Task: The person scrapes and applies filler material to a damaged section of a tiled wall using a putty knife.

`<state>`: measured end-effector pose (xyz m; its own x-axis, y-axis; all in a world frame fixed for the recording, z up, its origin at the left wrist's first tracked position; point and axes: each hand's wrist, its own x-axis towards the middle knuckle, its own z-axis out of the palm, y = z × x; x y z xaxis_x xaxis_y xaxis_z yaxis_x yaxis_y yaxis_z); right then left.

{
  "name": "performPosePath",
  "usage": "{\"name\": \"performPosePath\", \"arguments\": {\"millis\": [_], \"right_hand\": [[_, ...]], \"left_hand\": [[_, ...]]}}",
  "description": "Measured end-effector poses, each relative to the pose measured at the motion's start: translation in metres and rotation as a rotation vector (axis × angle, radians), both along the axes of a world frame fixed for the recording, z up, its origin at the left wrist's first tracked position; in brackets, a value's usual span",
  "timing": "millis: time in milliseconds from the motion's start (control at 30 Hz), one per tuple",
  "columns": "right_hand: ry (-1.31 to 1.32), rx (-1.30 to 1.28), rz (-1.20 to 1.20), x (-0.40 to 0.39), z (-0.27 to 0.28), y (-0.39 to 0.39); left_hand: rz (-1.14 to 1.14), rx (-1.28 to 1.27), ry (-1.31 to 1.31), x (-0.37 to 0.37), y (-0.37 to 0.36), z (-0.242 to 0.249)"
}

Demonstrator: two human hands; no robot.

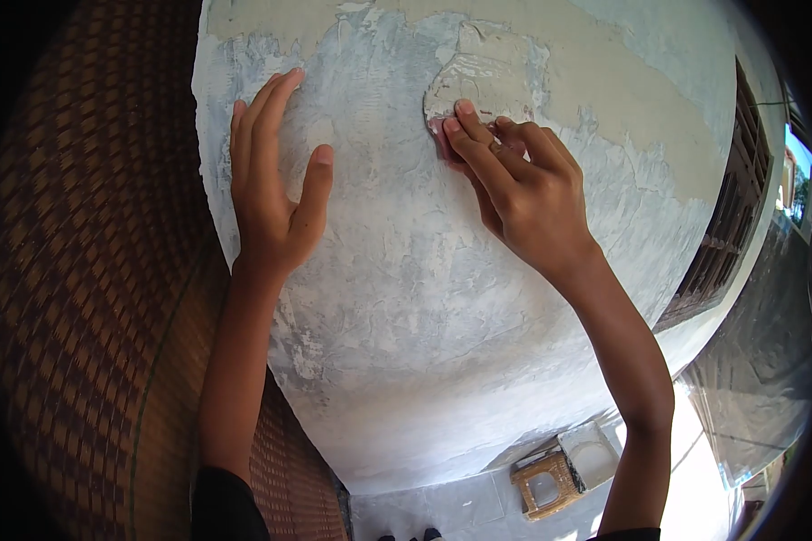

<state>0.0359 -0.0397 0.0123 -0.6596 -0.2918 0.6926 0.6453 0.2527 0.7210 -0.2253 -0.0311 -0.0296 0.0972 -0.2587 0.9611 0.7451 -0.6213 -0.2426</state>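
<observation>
In front of me stands a wall (406,270) with a rough, grey-white skim, and fresh beige putty (595,63) spreads over its upper part. My right hand (537,180) is closed around a flat putty scraper (440,137), its fingers pressing from above against the wall. Thick wet putty covers the scraper's face, and a reddish-brown edge of it shows under the fingertips. My left hand (275,176) is open near the wall's left edge, fingers pointing up and thumb apart, with nothing in it.
A brown woven mat screen (90,270) runs along the left. On the tiled floor (424,514) below are a wooden stool (548,487) and a pale tray-like container (594,455). At right are a dark slatted window (722,207) and clear plastic sheeting (758,361).
</observation>
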Motion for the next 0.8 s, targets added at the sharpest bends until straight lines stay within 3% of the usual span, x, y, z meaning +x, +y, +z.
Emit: {"name": "performPosePath", "arguments": {"millis": [467, 600, 800], "right_hand": [[-0.143, -0.062, -0.099, 0.015, -0.018, -0.03], [-0.059, -0.228, 0.025, 0.023, -0.016, -0.044], [0.002, -0.193, 0.123, 0.019, -0.011, -0.047]], "left_hand": [[-0.026, -0.047, -0.02, 0.006, -0.007, 0.002], [-0.044, -0.082, -0.036, 0.007, -0.01, 0.002], [-0.013, -0.07, -0.038, 0.007, -0.006, 0.002]]}}
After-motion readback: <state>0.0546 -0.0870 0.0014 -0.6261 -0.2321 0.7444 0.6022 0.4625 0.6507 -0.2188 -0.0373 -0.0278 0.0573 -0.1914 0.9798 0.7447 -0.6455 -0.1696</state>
